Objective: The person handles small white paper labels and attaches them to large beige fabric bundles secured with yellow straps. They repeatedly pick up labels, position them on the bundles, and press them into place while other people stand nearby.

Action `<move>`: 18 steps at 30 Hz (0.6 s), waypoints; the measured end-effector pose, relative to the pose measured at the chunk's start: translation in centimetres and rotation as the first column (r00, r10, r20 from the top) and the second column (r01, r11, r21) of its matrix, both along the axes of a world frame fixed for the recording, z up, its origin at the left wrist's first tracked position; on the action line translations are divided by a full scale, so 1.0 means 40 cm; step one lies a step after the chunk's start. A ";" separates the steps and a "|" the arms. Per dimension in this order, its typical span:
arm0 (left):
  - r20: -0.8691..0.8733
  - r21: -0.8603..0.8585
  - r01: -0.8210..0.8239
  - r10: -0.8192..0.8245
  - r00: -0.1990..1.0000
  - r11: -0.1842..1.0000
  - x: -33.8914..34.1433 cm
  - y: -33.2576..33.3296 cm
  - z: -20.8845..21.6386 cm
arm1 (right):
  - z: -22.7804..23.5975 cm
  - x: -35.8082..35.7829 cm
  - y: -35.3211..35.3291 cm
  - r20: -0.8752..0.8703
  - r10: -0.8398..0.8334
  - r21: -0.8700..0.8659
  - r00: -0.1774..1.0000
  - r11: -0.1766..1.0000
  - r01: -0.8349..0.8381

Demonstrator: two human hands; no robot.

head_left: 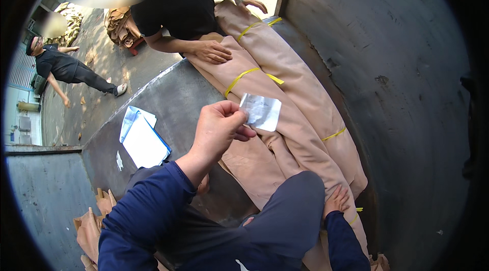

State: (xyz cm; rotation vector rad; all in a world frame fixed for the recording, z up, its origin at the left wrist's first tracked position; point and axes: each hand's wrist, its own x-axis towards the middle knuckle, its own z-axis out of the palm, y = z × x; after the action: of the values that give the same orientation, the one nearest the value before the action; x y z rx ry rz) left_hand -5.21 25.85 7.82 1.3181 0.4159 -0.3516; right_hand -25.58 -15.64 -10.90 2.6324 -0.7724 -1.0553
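Note:
My left hand (219,125) is raised in the middle of the view, pinching a small, creased white paper slip (261,112) between thumb and fingers. Faint marks show on the slip. Below and behind it lie long, pale tan rolls of leather-like sheet (290,97), bound with yellow straps (244,80). At the lower right my right hand (336,202) rests flat on the nearer part of a roll, fingers stretched out. A co-worker in a dark shirt (173,8) stands at the far end, with one hand (214,52) on a roll and the other above another roll.
A stack of white papers with a blue edge (145,141) lies on the dark metal bed (178,92). A tall metal side wall (387,67) rises at right. More tan sheets (91,225) sit at lower left. Another person (63,64) walks outside, near brown bundles (121,26).

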 end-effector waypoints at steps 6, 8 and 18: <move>0.104 0.094 -0.058 0.048 0.993 0.994 0.057 0.010 -0.039 | 0.058 0.306 -0.131 0.284 -0.719 0.829 0.634 0.517 0.214; 0.109 0.109 -0.056 0.044 0.993 0.992 0.068 0.006 -0.039 | 0.010 0.425 -0.089 0.463 -0.749 0.828 0.475 0.557 0.071; 0.114 0.165 -0.215 0.198 0.973 0.963 0.314 0.151 -0.124 | -0.146 0.564 0.160 0.617 -0.575 0.383 0.538 0.816 0.433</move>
State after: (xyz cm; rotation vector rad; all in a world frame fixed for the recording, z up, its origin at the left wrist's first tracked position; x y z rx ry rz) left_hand 7.36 31.91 2.86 1.4425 0.5070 -0.0759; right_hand -3.00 -9.25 -16.74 3.0627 -1.7736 -0.0804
